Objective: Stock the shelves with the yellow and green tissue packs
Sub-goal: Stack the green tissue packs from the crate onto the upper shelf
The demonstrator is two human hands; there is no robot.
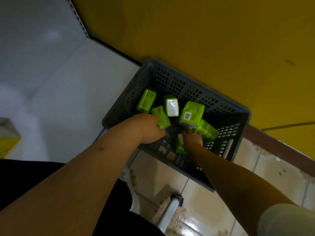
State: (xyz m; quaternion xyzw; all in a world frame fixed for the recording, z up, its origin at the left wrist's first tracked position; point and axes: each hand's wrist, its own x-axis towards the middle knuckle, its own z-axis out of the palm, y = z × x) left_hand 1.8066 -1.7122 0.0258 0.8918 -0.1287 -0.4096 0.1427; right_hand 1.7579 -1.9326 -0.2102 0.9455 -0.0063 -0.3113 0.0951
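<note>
While in grey crate [170,79]: both hands, green packs [192,113] w/ them.

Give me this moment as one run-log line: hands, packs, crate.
left hand: grips green tissue pack | right hand: on another green pack, grip unclear | grey perforated crate: loose green packs inside | shelving: not begun

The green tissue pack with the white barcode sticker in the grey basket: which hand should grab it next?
Probably the right hand. Its fingertips reach just below that green tissue pack with the barcode sticker in the grey perforated plastic basket, while the left hand already grips another green pack.
</note>
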